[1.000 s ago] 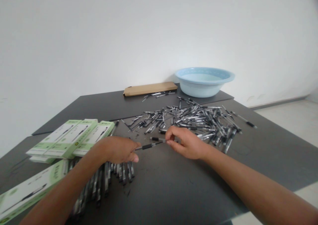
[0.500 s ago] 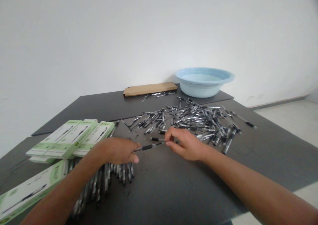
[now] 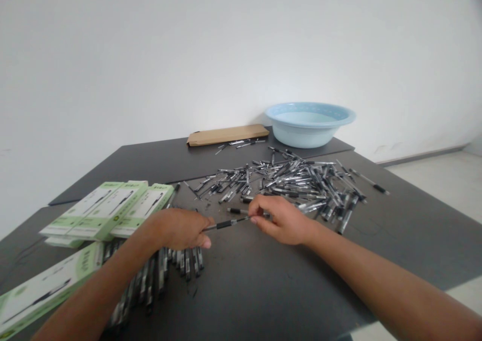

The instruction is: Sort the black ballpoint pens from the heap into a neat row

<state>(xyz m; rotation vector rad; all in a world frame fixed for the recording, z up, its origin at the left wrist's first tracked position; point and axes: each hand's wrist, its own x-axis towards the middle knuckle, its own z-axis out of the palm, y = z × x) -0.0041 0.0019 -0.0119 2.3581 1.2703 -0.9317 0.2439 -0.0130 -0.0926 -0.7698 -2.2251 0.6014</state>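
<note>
A slim pen (image 3: 225,224) with a black rubber grip lies level between my two hands above the dark table. My left hand (image 3: 184,229) is closed around its left end, thumb underneath. At the narrow right end, the thumb and forefinger of my right hand (image 3: 280,220) are pinched together; whether they hold the tip or a separate thin refill is too small to tell. Just behind the right fingers lies another pen (image 3: 236,211) with a dark grip. Under my left wrist and forearm, a row of pens (image 3: 184,263) is partly hidden.
A large heap of loose pens (image 3: 301,180) spreads beyond my right hand. Green and white pen boxes (image 3: 101,208) are stacked at left, with another box (image 3: 45,286) nearer. At the back are a flat brown cardboard piece (image 3: 228,135) and a light blue basin (image 3: 307,135) by the wall.
Very little differs. My right hand has shifted down slightly at the pen's narrow end, and both hands keep their grip.
</note>
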